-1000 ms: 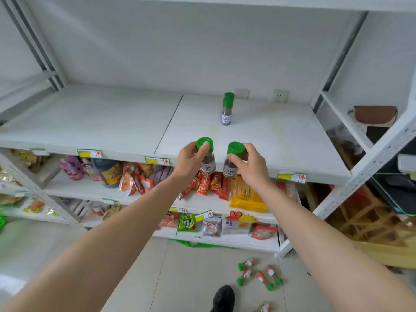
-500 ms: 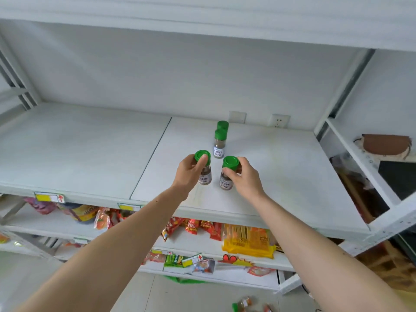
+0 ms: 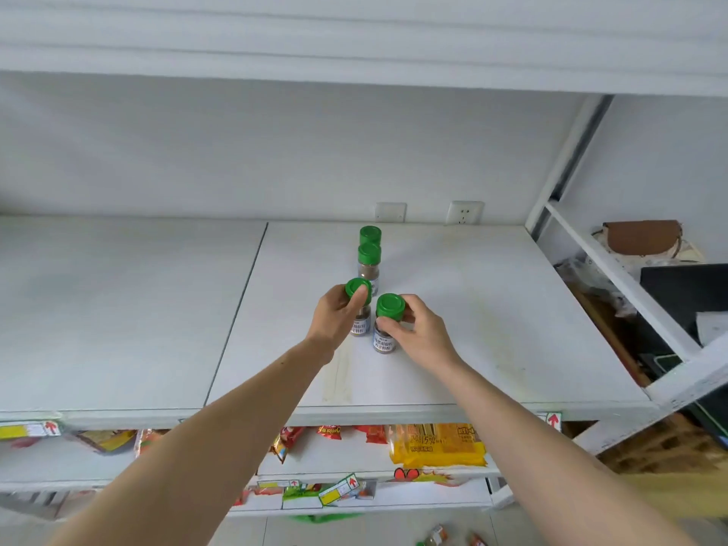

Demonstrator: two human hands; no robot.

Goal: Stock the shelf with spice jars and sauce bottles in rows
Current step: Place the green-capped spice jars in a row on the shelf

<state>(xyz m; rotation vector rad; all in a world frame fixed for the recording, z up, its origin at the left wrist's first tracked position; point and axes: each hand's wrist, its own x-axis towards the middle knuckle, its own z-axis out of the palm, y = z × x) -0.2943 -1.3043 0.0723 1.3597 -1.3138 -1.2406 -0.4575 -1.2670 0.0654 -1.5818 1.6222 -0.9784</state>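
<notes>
My left hand (image 3: 335,315) grips a green-capped spice jar (image 3: 359,309) by its cap and neck, upright over the white shelf (image 3: 492,329). My right hand (image 3: 419,333) holds a second green-capped spice jar (image 3: 386,329) just to its right; its base is at or just above the shelf board. Behind them, two more green-capped jars stand in a line toward the back wall: the nearer one (image 3: 369,266) and the farther one (image 3: 370,235), which is mostly hidden behind the nearer one.
The shelf's left board (image 3: 118,309) is bare. An upper shelf (image 3: 354,45) hangs overhead. A white slanted frame post (image 3: 614,269) borders the right side, with a brown bag (image 3: 644,238) beyond. Snack packets (image 3: 435,445) fill lower shelves. More jars (image 3: 437,535) lie on the floor.
Both hands have carried their jars from the shelf's front edge up and inward over the shelf, now close behind the two standing jars. The camera has moved closer and tilted up.
</notes>
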